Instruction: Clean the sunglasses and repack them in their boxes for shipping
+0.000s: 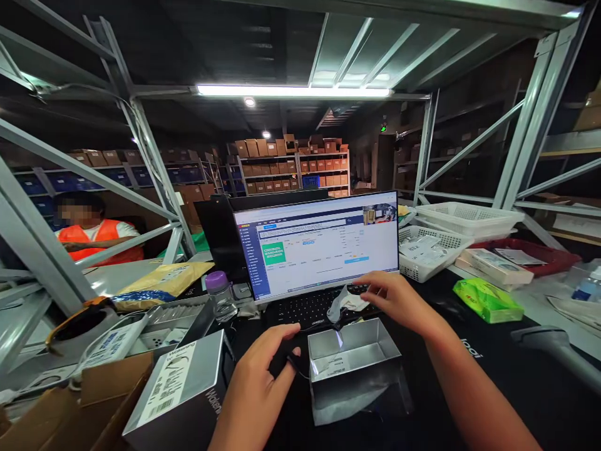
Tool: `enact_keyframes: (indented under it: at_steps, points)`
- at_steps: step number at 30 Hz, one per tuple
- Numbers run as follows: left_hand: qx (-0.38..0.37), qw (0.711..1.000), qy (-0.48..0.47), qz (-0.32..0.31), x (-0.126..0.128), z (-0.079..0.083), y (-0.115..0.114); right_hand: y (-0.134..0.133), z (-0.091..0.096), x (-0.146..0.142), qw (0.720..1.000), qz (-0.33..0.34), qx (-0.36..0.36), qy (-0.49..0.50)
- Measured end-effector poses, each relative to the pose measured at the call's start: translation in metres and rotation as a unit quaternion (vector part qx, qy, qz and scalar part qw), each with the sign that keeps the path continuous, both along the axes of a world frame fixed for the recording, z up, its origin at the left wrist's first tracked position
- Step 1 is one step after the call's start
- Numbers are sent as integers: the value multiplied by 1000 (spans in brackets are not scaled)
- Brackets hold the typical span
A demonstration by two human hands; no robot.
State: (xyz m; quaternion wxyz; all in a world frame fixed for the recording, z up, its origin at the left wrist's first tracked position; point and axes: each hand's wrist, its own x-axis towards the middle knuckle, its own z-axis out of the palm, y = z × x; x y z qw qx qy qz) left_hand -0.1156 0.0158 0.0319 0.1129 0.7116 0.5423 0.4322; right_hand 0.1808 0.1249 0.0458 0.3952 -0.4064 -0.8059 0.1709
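My left hand hovers low over the black desk mat, fingers curled in a pinch on a small black thing with a thin cord, just left of an open silver box. My right hand reaches over the laptop keyboard, fingers closed on a crumpled piece of clear plastic wrap above the box's far rim. The laptop screen shows a software page with a green panel. A clear plastic sleeve lies under the box's near side.
A grey product box with a barcode label and brown cartons lie at the left. A bottle with a purple cap, white baskets, a green packet and a handheld scanner surround the laptop. A person in an orange vest sits behind the metal racking.
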Motion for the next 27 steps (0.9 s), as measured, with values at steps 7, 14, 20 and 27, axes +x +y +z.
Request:
enact_keyframes:
  at_steps: [7,14,20,27]
  points:
    - [-10,998,-35,51,-12,-1,4,89,-59,31,975,-128,-159,-82]
    - [18,995,-38,86,-14,-3,6,117,-98,31,944,-212,-235,-93]
    - [27,993,-44,102,-6,-1,7,119,-106,29,927,-208,-313,0]
    - [45,993,-52,95,-2,-2,12,103,-67,32,909,-127,-304,254]
